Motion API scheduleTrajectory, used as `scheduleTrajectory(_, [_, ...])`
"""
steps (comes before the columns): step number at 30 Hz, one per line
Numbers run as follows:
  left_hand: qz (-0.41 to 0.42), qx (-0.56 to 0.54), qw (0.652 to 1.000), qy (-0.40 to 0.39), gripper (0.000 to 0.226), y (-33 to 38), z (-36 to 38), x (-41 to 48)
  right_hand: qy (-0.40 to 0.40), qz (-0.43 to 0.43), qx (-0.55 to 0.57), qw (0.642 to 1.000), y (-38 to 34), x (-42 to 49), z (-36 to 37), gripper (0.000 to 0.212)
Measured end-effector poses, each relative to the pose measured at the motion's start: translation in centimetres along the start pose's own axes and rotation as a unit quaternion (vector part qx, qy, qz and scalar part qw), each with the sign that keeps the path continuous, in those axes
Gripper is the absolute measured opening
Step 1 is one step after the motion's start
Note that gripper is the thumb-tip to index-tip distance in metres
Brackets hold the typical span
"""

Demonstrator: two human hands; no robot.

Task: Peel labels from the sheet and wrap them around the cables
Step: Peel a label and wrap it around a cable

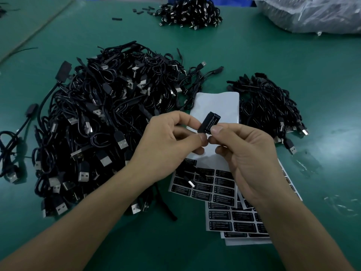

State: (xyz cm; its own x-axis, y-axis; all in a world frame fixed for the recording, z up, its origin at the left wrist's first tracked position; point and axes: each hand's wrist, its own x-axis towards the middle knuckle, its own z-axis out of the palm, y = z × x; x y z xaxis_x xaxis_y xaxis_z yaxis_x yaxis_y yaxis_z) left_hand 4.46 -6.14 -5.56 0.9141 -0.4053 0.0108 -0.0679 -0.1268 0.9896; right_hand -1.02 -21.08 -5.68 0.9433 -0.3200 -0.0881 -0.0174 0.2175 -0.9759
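Between both hands I hold a small black controller block (209, 122) of a cable, with a black "LED CONTROLLER" label on its face. My left hand (166, 141) pinches its lower end with thumb and forefinger. My right hand (248, 153) pinches the label's near edge against it. The cable's USB plug (191, 182) hangs below, over the label sheets. The top label sheet (214, 184) lies under my hands, its upper part bare white backing and its lower rows still holding black labels.
A big heap of black USB cables (101, 122) lies on the left of the green table (195, 53). A smaller bundle (269, 106) sits at the right, another pile (191, 12) at the back. More label sheets (240, 223) fan out below. A plastic bag (312, 12) fills the far right corner.
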Motion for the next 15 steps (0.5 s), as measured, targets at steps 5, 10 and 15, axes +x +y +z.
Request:
scheduleTrajectory(5, [0.001, -0.003, 1.000, -0.020, 0.026, 0.08, -0.02, -0.04, -0.002, 0.003, -0.002, 1.000, 0.02, -0.04, -0.16, 0.012])
scheduleTrajectory(10, [0.008, 0.013, 1.000, -0.009, 0.018, 0.02, 0.06, -0.14, 0.000, 0.002, -0.004, 1.000, 0.08, 0.01, -0.07, 0.013])
scheduleTrajectory(15, [0.003, 0.020, 1.000, 0.009, 0.014, -0.04, 0.27, -0.17, 0.006, -0.021, -0.033, 0.999, 0.20, -0.07, -0.08, 0.004])
